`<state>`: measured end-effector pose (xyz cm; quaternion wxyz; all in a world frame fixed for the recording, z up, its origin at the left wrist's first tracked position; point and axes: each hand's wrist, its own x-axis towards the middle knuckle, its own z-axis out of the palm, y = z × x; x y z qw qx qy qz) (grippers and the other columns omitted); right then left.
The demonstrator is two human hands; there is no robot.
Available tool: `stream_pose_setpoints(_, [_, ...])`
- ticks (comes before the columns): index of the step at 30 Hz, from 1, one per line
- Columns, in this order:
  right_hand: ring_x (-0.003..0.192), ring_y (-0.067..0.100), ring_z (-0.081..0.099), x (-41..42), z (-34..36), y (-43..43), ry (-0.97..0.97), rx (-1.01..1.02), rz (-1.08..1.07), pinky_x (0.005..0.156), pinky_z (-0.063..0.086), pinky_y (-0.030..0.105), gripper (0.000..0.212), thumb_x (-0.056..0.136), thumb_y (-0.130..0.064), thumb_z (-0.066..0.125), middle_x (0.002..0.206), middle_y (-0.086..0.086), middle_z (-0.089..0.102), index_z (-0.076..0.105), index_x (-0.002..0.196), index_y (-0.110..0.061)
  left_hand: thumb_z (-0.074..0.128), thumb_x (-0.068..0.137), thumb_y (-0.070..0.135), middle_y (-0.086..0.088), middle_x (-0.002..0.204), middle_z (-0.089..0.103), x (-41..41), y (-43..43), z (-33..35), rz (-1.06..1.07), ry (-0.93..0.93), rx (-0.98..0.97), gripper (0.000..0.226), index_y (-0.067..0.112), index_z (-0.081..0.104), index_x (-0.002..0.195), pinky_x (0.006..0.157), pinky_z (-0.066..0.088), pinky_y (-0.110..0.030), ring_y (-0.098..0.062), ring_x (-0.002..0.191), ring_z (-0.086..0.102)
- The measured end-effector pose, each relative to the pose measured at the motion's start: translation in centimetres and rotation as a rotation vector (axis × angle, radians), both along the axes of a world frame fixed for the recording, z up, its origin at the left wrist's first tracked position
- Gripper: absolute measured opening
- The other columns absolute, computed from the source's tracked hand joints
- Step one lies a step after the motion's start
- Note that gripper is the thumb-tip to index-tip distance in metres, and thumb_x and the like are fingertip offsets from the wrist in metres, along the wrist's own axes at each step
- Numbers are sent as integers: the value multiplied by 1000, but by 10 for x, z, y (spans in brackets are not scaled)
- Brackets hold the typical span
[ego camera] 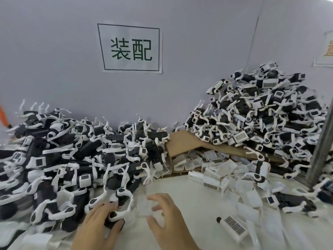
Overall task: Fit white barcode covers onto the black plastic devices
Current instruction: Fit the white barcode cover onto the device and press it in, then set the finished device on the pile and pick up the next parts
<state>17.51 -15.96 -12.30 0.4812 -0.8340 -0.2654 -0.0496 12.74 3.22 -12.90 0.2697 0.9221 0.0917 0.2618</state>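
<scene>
**Assembly bench under a "装配" sign**

A paper sign [130, 47] on the grey wall [54, 51] read "装配" in dark green characters inside a black border. A second notice [326, 49] at the right edge carried orange writing, cut off and unreadable. Printed barcodes showed on several white covers, clearest on the barcode cover [234, 226] lying alone on the white table [198, 237]; their digits were too small to read.

The left hand [98, 224] gripped a black device [118, 214], fingers curled over its top and thumb under it, at the foot of the left pile of devices [72, 159]. The right hand [167, 221] hovered just beside it, fingers spread and loosely curved, gripping nothing that could be made out.

More loose covers [207, 163] spilled from under a cardboard sheet [187, 141], below the right pile of devices [261, 114].
</scene>
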Motion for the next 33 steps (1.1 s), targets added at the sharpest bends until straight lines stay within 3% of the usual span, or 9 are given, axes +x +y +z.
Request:
stream_pose_setpoints(3, [103, -5, 57, 2, -11, -9, -3, -1, -50, 83, 39, 6, 37, 93, -18, 59, 123, -26, 47, 55, 124, -39, 88, 70, 3, 6, 102, 69, -5, -1, 1, -21, -22, -58, 36, 14, 75, 101, 92, 48, -48, -34, 115, 62])
stream_pose_setpoints(8, [103, -3, 58, -1, -13, -5, 28, -9, -20, 80, 42, 9, 37, 91, -22, 61, 120, -25, 52, 53, 118, -46, 78, 77, 26, 19, 75, 69, -18, -6, 10, -146, -188, -146, 14, 32, 70, 87, 76, 46, -33, -4, 73, 64])
stream_pose_setpoints(10, [108, -6, 54, -7, -15, -2, 32, -55, 50, 84, 40, 9, 42, 87, -30, 63, 120, -29, 51, 48, 118, -54, 69, 77, 34, 12, 70, 70, -21, -8, 12, -182, -216, -283, 3, 35, 69, 79, 67, 47, -23, -7, 67, 65])
stream_pose_setpoints(13, [116, -9, 50, -15, -12, 3, 47, -94, 143, 94, 38, 14, 59, 82, -47, 67, 122, -37, 47, 31, 124, -67, 67, 80, 44, -1, 70, 71, -26, -11, 17, -241, -249, -549, 17, 27, 69, 82, 60, 49, -16, -13, 66, 67])
stream_pose_setpoints(18, [128, -16, 40, -22, -8, 3, 51, -56, 244, 101, 35, 19, 100, 76, -63, 73, 140, -44, 35, 1, 147, -65, 62, 87, 38, -6, 70, 69, -23, -2, 26, -253, -306, -913, 27, 12, 65, 80, 60, 57, -26, -21, 67, 68])
stream_pose_setpoints(21, [127, -10, 43, -25, -6, 6, -32, -58, 222, 98, 37, 16, 86, 74, -61, 74, 140, -40, 34, 18, 139, -70, 60, 87, 39, -23, 97, 72, -21, -1, 25, -311, -144, -1230, 51, -7, 65, 105, 66, 62, -44, -36, 83, 72])
stream_pose_setpoints(25, [119, 0, 52, -26, -4, 5, -112, 73, 171, 93, 40, 8, 63, 77, -43, 77, 130, -26, 46, 46, 131, -49, 53, 92, 47, -18, 111, 74, -21, -6, 24, -380, -40, -1416, 48, 8, 78, 105, 71, 61, -35, -28, 97, 73])
stream_pose_setpoints(30, [111, 5, 59, -28, -1, 4, -188, 190, 110, 86, 45, 9, 49, 73, -29, 81, 122, -21, 56, 62, 118, -32, 60, 88, 43, -6, 92, 69, -18, -7, 21, -352, -18, -1433, 31, 19, 79, 87, 80, 54, -33, -18, 81, 65])
stream_pose_setpoints(33, [106, 10, 61, -27, -1, 5, -211, 239, 25, 84, 50, 17, 44, 72, -25, 81, 115, -18, 61, 64, 112, -26, 60, 87, 34, -1, 79, 59, -18, -8, 21, -394, 22, -1448, 22, 20, 75, 82, 69, 49, -29, -14, 64, 54])
